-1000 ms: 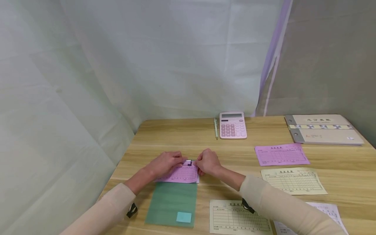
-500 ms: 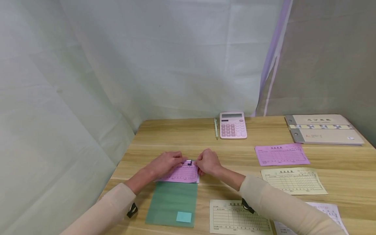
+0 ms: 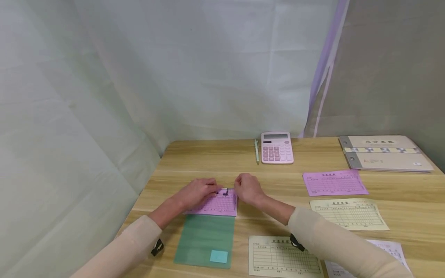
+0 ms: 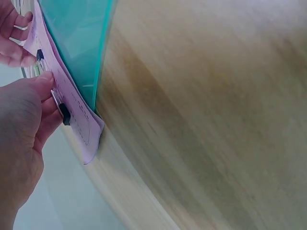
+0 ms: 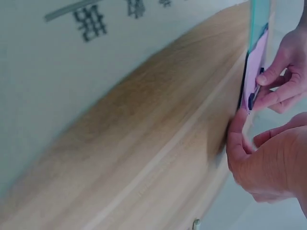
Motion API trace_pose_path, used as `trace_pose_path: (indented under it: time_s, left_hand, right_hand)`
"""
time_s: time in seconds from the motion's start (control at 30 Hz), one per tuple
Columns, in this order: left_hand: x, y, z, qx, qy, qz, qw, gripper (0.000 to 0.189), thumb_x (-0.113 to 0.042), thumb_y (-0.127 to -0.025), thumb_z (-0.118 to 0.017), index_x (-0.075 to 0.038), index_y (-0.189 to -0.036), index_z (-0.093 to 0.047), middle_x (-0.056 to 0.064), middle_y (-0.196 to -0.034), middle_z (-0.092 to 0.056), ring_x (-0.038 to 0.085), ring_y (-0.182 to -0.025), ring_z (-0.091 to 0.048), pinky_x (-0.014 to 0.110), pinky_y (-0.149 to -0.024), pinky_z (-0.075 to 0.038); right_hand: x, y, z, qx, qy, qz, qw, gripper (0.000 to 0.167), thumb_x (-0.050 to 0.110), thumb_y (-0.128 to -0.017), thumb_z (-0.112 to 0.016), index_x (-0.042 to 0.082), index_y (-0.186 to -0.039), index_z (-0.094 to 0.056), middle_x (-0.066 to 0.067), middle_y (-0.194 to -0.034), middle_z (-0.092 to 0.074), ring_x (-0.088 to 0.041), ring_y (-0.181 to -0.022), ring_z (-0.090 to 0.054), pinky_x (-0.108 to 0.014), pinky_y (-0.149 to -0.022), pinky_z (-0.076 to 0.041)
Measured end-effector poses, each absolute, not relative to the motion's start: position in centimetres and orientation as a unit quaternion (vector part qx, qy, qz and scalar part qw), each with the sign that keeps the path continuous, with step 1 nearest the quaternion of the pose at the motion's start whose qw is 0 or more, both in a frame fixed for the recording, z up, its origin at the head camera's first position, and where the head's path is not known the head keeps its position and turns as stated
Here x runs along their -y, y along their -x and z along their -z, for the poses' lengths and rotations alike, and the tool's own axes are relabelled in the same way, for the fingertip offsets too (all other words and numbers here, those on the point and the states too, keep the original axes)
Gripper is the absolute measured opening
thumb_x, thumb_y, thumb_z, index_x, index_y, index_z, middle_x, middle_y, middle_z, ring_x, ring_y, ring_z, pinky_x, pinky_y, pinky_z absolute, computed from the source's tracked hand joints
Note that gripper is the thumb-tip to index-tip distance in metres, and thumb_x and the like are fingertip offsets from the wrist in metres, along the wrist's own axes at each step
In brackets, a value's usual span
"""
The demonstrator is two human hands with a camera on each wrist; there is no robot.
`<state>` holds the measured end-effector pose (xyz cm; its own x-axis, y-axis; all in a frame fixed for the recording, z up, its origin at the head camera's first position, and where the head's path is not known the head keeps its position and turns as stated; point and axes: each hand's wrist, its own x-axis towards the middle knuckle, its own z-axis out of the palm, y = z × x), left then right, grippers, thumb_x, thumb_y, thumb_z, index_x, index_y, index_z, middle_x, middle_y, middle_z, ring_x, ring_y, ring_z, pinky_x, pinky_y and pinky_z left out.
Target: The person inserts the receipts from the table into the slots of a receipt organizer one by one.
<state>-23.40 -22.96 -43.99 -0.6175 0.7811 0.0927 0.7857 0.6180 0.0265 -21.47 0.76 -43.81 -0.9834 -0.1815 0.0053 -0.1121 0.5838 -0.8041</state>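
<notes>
My left hand (image 3: 196,193) pinches the metal clip (image 3: 222,190) at the head of a green plastic folder (image 3: 205,239). In the left wrist view, black ends cap the clip (image 4: 64,114), and the thumb lies on its bar. A pink printed slip (image 3: 217,206) lies under the clip, over the folder's upper part. My right hand (image 3: 248,188) is at the slip's upper right corner. In the right wrist view, its forefinger touches the slip's corner (image 5: 255,67) while the thumb stands a little apart. Part of the clip is hidden behind the left fingers.
A yellow slip (image 3: 267,258) and a white slip (image 3: 393,249) lie near the front, partly under the right sleeve. Further right are another yellow slip (image 3: 349,214) and a pink slip (image 3: 335,182). A calculator (image 3: 277,148), pen (image 3: 257,151) and ledger (image 3: 386,152) lie at the back.
My right hand has shifted slightly right and away from the clip. The pink slip's right edge has moved a little right, covering the pale strip beside it. The left hand stays put.
</notes>
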Motion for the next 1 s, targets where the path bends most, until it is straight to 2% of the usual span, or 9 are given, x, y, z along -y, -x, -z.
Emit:
trace_pose_path:
  time_s: [0.13,0.3,0.4,0.53,1.0]
  left_hand:
    - [22.9,23.4,44.0,0.898,0.437,0.033,0.037,0.031,-0.014,-0.106,-0.069,-0.013,-0.136,-0.073,-0.001,-0.113,-0.068,0.012,-0.098,-0.069,0.028,-0.087,-0.059]
    - [23.0,23.5,44.2,0.896,0.441,0.032,0.041,0.031,-0.014,-0.106,-0.068,-0.013,-0.136,-0.073,-0.001,-0.113,-0.068,0.012,-0.098,-0.069,0.028,-0.087,-0.059]
    - [23.0,23.5,44.2,0.894,0.445,0.029,0.044,0.032,-0.013,-0.107,-0.067,-0.012,-0.138,-0.072,-0.001,-0.115,-0.068,0.013,-0.099,-0.068,0.028,-0.088,-0.059]
    - [23.0,23.4,44.2,0.891,0.451,0.020,0.049,0.033,-0.012,-0.107,-0.065,-0.010,-0.140,-0.070,0.000,-0.117,-0.067,0.013,-0.100,-0.067,0.029,-0.088,-0.058]
    - [23.1,23.3,44.5,0.900,0.433,0.020,0.037,0.035,-0.014,-0.109,-0.062,-0.014,-0.143,-0.069,-0.004,-0.116,-0.065,0.008,-0.095,-0.060,0.026,-0.086,-0.056]
  right_hand:
    - [-1.0,21.4,43.3,-0.888,0.085,0.445,0.080,0.017,0.000,-0.096,-0.061,-0.003,-0.103,-0.077,-0.007,-0.075,-0.069,-0.013,-0.050,-0.057,-0.023,-0.047,-0.043]
    - [-1.1,21.3,43.0,-0.869,0.077,0.473,0.124,0.013,0.007,-0.099,-0.068,-0.003,-0.097,-0.076,-0.009,-0.069,-0.069,-0.019,-0.052,-0.065,-0.028,-0.051,-0.055]
    - [-1.2,21.4,43.3,-0.857,0.075,0.494,0.123,0.013,0.005,-0.099,-0.074,-0.006,-0.091,-0.076,-0.011,-0.066,-0.070,-0.021,-0.052,-0.068,-0.031,-0.052,-0.058]
    - [-1.2,21.5,43.8,-0.853,0.077,0.506,0.101,0.013,-0.001,-0.096,-0.076,-0.007,-0.085,-0.077,-0.011,-0.060,-0.070,-0.019,-0.049,-0.068,-0.029,-0.049,-0.057]
    - [-0.9,21.5,44.2,-0.854,0.061,0.510,0.086,0.011,-0.002,-0.095,-0.077,-0.006,-0.085,-0.079,-0.008,-0.060,-0.069,-0.018,-0.048,-0.067,-0.029,-0.048,-0.057]
